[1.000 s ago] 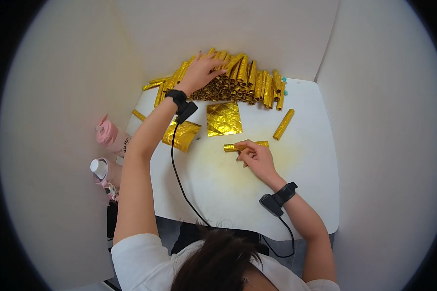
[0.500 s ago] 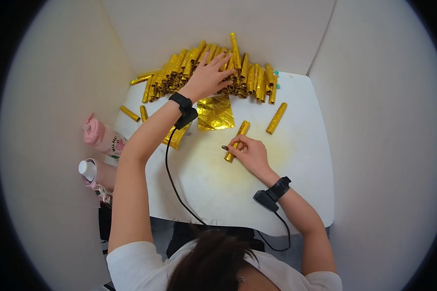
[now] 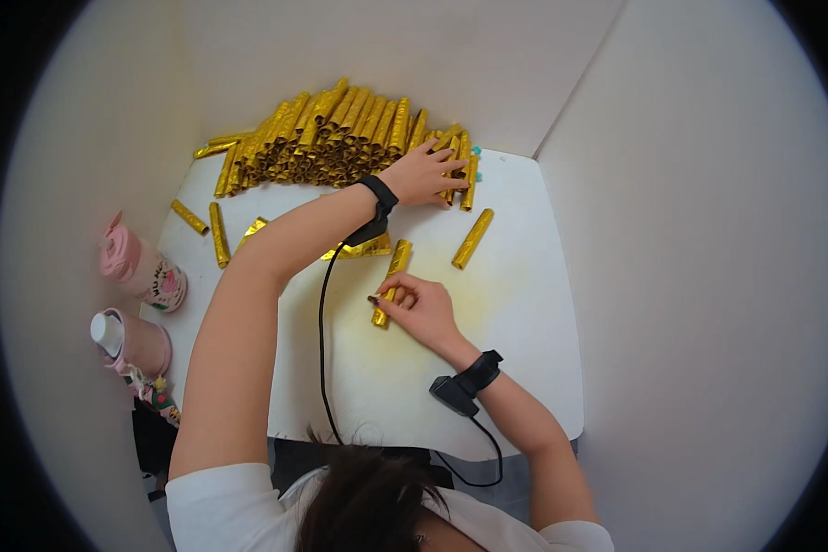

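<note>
Gold foil covers nearly everything ahead of me: a big heap of gold foil-wrapped paper tubes (image 3: 340, 138) is stacked along the far edge of the white bench (image 3: 524, 368), against the white wall. My left hand (image 3: 425, 175) reaches across to the right end of that heap, fingers spread flat and resting on the tubes there, gripping nothing. A black wrist strap (image 3: 379, 195) sits on that arm, its black cable (image 3: 322, 359) trailing back toward me over the bench.

My right hand (image 3: 420, 308) lies near the middle of the bench, fingers pinched together on the near end of one gold foil tube (image 3: 391, 281), which lies flat and points away from me. Another loose gold tube (image 3: 472, 238) lies just to its right, apart from it. A crumpled sheet of gold foil (image 3: 363, 247) shows under my left forearm. Two more tubes (image 3: 204, 228) lie by themselves at the left side of the bench. Beyond the left edge stand a pink drinking bottle (image 3: 138, 267) and a second pink bottle with a white cap (image 3: 124, 340).
</note>
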Demonstrator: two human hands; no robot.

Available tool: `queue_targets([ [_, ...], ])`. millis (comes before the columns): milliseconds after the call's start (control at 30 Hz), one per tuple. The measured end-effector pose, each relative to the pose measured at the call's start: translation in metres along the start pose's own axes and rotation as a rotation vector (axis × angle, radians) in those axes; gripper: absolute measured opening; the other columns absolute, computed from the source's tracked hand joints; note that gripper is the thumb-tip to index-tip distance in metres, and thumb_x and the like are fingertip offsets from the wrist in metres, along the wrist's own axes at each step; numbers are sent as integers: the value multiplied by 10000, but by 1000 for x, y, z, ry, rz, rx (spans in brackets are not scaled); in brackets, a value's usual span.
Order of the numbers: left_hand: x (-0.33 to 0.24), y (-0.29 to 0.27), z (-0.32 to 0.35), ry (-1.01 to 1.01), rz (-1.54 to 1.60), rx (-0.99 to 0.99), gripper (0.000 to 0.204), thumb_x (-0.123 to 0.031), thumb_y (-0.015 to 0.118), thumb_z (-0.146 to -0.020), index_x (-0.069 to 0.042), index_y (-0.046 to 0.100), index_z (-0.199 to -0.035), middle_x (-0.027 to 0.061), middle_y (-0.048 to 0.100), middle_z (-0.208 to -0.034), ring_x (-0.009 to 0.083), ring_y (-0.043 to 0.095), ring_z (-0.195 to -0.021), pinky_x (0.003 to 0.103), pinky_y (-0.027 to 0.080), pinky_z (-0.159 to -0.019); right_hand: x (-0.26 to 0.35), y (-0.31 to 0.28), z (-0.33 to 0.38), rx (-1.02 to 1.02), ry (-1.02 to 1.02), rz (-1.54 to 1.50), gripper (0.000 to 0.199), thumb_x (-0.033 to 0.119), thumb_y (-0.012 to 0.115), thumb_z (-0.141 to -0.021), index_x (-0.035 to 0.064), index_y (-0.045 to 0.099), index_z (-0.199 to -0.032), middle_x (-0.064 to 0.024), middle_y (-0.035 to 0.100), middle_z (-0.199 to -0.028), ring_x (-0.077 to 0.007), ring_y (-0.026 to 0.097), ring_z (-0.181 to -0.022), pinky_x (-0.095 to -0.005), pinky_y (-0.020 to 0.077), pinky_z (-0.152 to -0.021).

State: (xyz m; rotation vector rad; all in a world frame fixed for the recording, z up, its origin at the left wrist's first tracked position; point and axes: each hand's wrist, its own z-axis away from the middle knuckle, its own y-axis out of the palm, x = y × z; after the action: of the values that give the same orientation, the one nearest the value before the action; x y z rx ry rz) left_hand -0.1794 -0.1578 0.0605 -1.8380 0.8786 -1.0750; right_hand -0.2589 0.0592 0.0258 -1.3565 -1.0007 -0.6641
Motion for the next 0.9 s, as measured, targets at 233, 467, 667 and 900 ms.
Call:
queue_targets([
  [233, -2, 5, -10, -104, 36, 6, 605, -478, 673, -796, -334, 487, -1353, 70, 422, -1426, 327, 385, -1315, 526, 231, -1128, 1, -9, -1, 23, 10, 76, 191, 312, 711, -803, 134, 682, -864, 13, 579, -553, -118, 548, -478, -271, 396, -475],
  [467, 1, 9, -36, -88, 41, -31, 687, -593, 655, -766, -336, 458, -1372, 94, 414, -1439, 354, 375, -1322, 558, 208, -1128, 3, -10, -4, 17, 9, 95, 220, 322, 745, -783, 116, 694, -840, 33, 572, -546, -60, 508, -451, -221, 372, -465],
  [667, 3, 9, -36, -129, 114, 109, 645, -580, 646, -785, -302, 486, -1345, 102, 474, -1386, 344, 400, -1305, 519, 248, -1111, 0, -7, -1, 6, -7, 67, 204, 315, 742, -783, 123, 698, -835, 31, 591, -556, -70, 531, -459, -229, 390, -471],
  [900, 3, 13, -19, -59, 123, -71, 472, -504, 600, -853, -278, 547, -1265, 94, 499, -1362, 334, 457, -1236, 496, 321, -1053, 1, -8, -1, 9, -5, 72, 190, 292, 745, -780, 116, 701, -836, 28, 589, -559, -72, 529, -461, -229, 393, -473],
])
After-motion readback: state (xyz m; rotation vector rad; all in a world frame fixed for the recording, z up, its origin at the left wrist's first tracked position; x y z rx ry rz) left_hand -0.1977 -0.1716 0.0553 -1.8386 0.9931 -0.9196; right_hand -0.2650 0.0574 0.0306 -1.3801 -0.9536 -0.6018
